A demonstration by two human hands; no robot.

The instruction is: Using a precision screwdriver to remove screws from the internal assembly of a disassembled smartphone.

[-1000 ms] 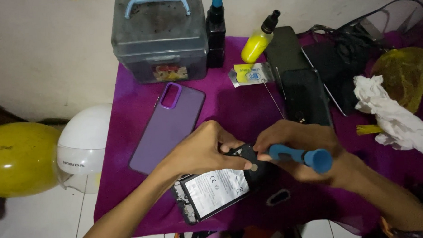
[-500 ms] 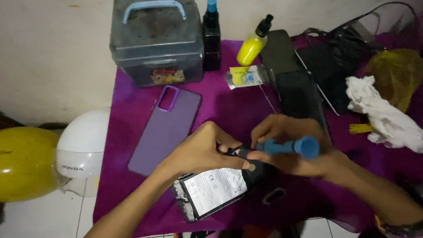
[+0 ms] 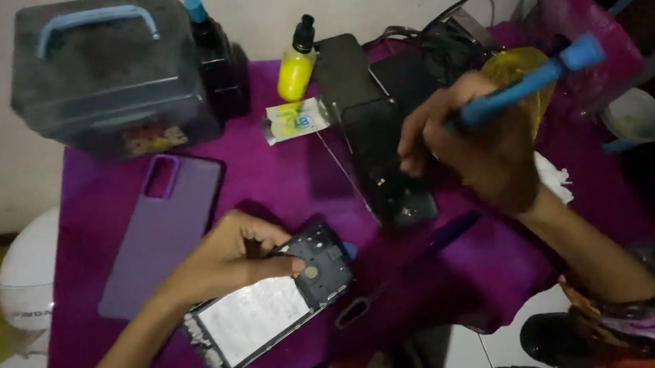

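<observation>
An opened phone [image 3: 274, 304] lies face down on the purple cloth [image 3: 269, 186], its white battery and dark circuit area exposed. My left hand [image 3: 228, 262] rests on it, thumb pressed near the camera end. My right hand [image 3: 473, 141] is raised above the black phone parts [image 3: 385, 152] at the centre right and grips a blue screwdriver [image 3: 529, 83], handle pointing up and right. Its tip is hidden behind my fingers.
A purple phone case [image 3: 160, 235] lies left of my left hand. A grey toolbox [image 3: 109, 76], a dark bottle [image 3: 215, 56] and a yellow bottle [image 3: 296, 64] stand at the back. Cables, a yellow bag, white cloth [image 3: 555, 178] and a small bowl [image 3: 634, 115] crowd the right.
My right hand has lifted the blue screwdriver off the opened phone and moved up and right over the black parts. My left hand stays on the phone. The camera has moved closer.
</observation>
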